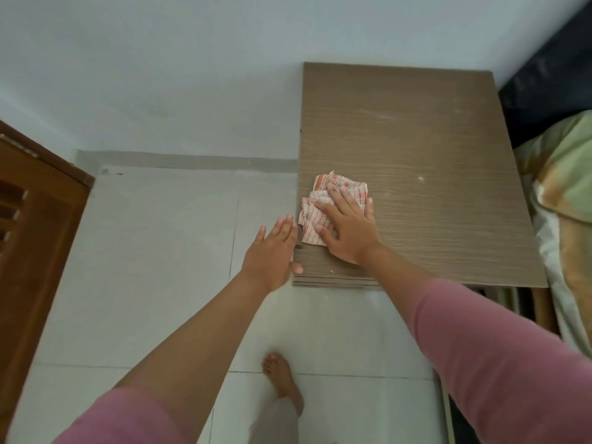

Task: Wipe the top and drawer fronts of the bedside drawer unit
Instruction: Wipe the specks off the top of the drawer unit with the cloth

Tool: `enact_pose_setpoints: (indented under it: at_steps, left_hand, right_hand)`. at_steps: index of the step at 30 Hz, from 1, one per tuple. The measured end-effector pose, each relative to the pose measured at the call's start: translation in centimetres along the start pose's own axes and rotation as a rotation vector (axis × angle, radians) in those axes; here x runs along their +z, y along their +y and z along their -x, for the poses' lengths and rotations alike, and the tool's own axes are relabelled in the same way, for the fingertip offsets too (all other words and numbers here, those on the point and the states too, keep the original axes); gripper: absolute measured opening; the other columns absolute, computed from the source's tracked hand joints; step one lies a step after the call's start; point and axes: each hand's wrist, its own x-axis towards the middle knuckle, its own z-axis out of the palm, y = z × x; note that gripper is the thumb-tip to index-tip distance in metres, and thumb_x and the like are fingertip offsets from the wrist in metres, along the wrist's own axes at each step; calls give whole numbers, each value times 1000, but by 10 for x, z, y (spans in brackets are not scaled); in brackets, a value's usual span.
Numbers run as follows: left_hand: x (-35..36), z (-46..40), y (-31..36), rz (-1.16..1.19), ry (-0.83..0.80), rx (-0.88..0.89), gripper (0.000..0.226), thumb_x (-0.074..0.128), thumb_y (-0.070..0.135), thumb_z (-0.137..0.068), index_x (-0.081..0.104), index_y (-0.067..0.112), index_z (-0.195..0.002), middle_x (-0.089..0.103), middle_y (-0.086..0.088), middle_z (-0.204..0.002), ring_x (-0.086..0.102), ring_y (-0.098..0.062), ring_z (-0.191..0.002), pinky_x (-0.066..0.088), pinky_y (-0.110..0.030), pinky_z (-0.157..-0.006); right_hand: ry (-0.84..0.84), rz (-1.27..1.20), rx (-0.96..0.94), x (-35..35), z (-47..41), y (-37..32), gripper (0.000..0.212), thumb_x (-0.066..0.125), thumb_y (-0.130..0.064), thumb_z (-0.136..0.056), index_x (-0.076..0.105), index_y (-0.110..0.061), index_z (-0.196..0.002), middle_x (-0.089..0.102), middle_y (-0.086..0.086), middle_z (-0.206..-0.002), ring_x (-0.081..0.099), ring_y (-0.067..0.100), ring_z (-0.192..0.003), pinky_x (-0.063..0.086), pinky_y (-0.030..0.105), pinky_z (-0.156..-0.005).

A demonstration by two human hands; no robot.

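The bedside drawer unit has a brown wood-grain top (426,161), seen from above, with pale dust marks near its middle. A crumpled white cloth with red stripes (320,203) lies near the top's front left corner. My right hand (349,225) presses flat on the cloth with straight, spread fingers. My left hand (272,251) is held flat against the unit's left side, fingers straight, thumb at the front left corner. The drawer fronts are hidden below the top's front edge.
A bed with a green and orange pillow (563,187) adjoins the unit on the right. A brown wooden door (35,219) stands at the left. Pale floor tiles (160,267) stretch before the unit, and my bare foot (282,379) stands on them. A white wall is behind.
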Motion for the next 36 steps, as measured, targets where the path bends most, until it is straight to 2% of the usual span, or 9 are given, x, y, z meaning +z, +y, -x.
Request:
enact_pose_setpoints:
  at_steps: [14,21,23,24,26,28,31,36]
  left_hand:
    - [5,-3,-4,-81,-7,1,84,47,46,-92,-2,10,-149,-10,-5,-158,-8,-20,-145,-1,-43,-116]
    - [2,-1,1,-125,-28,-20,84,46,47,-92,-3,8,-149,-9,-7,-158,-6,-22,-145,0,-44,-116]
    - [-1,0,4,-128,-40,-35,83,46,45,-93,-3,8,-149,-9,-7,-158,-6,-23,-146,0,-44,-116]
    - [-3,1,6,-121,-49,-45,83,47,44,-93,-3,7,-149,-9,-7,-158,-6,-23,-146,0,-44,-116]
    - [-6,4,12,-109,-65,-73,84,48,42,-93,-3,7,-149,-10,-7,-158,-6,-23,-146,0,-44,-116]
    - [-10,6,20,-105,-76,-114,87,52,40,-91,-4,6,-148,-11,-8,-158,-6,-23,-146,1,-43,-116]
    - [-19,2,31,-81,-95,-133,99,61,37,-87,-9,2,-147,-16,-13,-156,-8,-26,-145,1,-42,-116]
    - [-42,-26,39,8,-74,-71,113,67,44,-80,-14,3,-146,-22,-13,-154,-12,-26,-144,1,-41,-116]
  right_hand:
    - [66,-149,-4,21,70,-13,39,46,-41,-95,44,-40,-134,20,-13,-156,7,16,-147,-5,59,-111]
    - [-58,-268,-11,14,102,-20,41,48,-9,-92,53,-28,-129,33,-10,-152,15,14,-146,-1,58,-113]
    - [-128,-301,-5,4,108,-22,42,48,-5,-90,55,-24,-126,44,-4,-145,26,18,-142,10,53,-114]
    - [-168,-305,4,-4,109,-23,41,48,-4,-89,56,-23,-125,51,-1,-138,36,21,-137,21,47,-112]
    - [-247,-260,20,-24,106,-24,38,50,-10,-89,56,-23,-125,60,3,-125,52,27,-119,40,36,-96]
    - [-291,-205,17,-46,98,-23,33,53,-14,-89,58,-22,-121,64,5,-115,57,31,-108,45,34,-84]
    - [-255,-144,58,-75,84,-15,36,51,-16,-90,56,-21,-125,65,7,-117,58,32,-108,45,36,-82]
    - [-50,-163,159,-97,54,7,42,49,-16,-92,50,-28,-133,62,2,-124,55,29,-113,43,34,-84]
